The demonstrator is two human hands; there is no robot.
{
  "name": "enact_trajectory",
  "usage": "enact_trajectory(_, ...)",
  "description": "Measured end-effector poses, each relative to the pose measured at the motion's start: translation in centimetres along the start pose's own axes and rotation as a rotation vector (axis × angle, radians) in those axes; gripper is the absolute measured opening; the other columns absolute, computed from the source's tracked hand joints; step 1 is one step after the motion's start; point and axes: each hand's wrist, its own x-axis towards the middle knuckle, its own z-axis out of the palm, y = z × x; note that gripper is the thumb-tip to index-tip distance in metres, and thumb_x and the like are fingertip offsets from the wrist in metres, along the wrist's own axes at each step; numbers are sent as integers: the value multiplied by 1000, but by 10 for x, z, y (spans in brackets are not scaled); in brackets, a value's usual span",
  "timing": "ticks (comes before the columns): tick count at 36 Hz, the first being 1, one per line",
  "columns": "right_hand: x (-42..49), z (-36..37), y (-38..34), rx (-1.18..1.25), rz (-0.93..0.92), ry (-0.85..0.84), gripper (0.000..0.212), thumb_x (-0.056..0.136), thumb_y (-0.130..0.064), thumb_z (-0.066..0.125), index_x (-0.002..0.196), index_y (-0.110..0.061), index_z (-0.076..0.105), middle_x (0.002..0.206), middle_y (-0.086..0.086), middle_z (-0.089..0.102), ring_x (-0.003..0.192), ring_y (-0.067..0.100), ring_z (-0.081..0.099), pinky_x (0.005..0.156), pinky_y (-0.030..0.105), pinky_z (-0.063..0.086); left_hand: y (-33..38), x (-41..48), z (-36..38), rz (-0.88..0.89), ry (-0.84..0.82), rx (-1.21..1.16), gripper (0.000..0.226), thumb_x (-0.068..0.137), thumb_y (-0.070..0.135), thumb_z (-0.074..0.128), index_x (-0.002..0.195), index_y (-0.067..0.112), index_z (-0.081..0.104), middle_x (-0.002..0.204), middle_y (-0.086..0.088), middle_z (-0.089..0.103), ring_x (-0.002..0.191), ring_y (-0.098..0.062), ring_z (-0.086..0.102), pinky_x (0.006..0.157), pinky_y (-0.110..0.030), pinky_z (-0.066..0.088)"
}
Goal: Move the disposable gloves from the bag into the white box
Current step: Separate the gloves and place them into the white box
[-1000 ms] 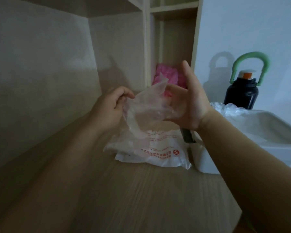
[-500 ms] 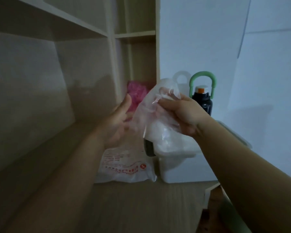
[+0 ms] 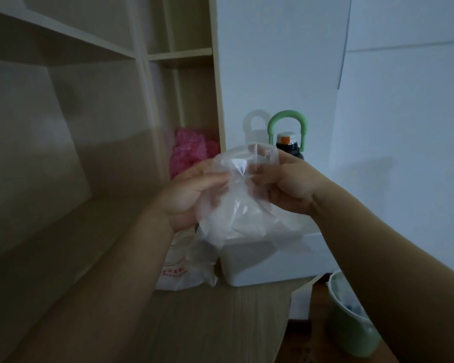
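Above one white box, up in the air: one clear disposable glove, pinched at its upper end by left hand and right hand, fingers curled. Hangs with long axis upright, lower end toward the box. Just left of the box: one printed bag.

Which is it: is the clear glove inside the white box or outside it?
Outside. The left hand and the right hand grip the clear glove in the air, near the white box.

In dim light, pale wooden shelving meets a white wall above a wood-grain desktop.
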Motion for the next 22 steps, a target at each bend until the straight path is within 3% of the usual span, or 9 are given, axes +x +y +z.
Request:
enact_trajectory(4,2,-8,-1,-170,47,134,62,81,21,50,133,-12,48,78,4,59,60,15,56,58,29,52,0,5,-2,51,133,63,48,70,7,67,117,17,63,102,-4,72,88,-18,70,74,-29,58)
enact_trajectory(7,1,-6,-6,-85,-44,271,35,87,13,51,118,-5,54,75,5,57,62,17,49,56,26,52,2,5,-9,101,212,156,61,70,1,68,129,9,56,107,-2,69,94,-17,68,74,-26,56)
enact_trajectory(10,2,-4,-6,-16,-92,321,23,91,12,46,90,-9,58,74,4,56,58,16,47,56,26,53,3,2,-14,69,129,10,72,66,-6,71,132,12,52,113,-7,67,97,-24,66,76,-30,58)
enact_trajectory(13,2,-2,-4,-62,-67,231,25,89,12,48,83,-10,58,69,2,57,52,13,49,60,30,52,5,0,-12,-47,-18,-161,81,56,16,89,129,16,55,117,-6,68,100,-22,68,77,-33,56)
enact_trajectory(15,4,0,-2,-72,-54,193,27,87,15,46,89,-7,61,66,2,60,53,13,53,62,30,54,4,-4,-7,-123,-109,-208,51,64,29,84,111,14,71,108,-9,70,93,-19,70,76,-32,57)
enact_trajectory(17,5,4,-1,-66,-61,197,28,87,18,45,96,-3,61,69,5,63,56,14,59,64,27,53,2,-5,-4,-113,-89,-100,17,76,24,69,89,17,78,92,-6,72,78,-16,70,66,-25,56)
enact_trajectory(19,5,7,-3,-67,-61,218,29,87,18,45,98,-3,61,73,7,65,59,15,64,61,26,53,3,-5,-5,-72,-7,-9,18,75,16,63,85,17,77,86,-4,74,76,-15,71,62,-21,54)
enact_trajectory(22,3,7,-8,-148,6,234,31,87,16,45,103,-6,59,81,8,62,61,16,62,59,28,56,7,0,-9,-38,27,117,36,73,14,70,109,13,71,103,-7,73,95,-21,69,79,-26,55)
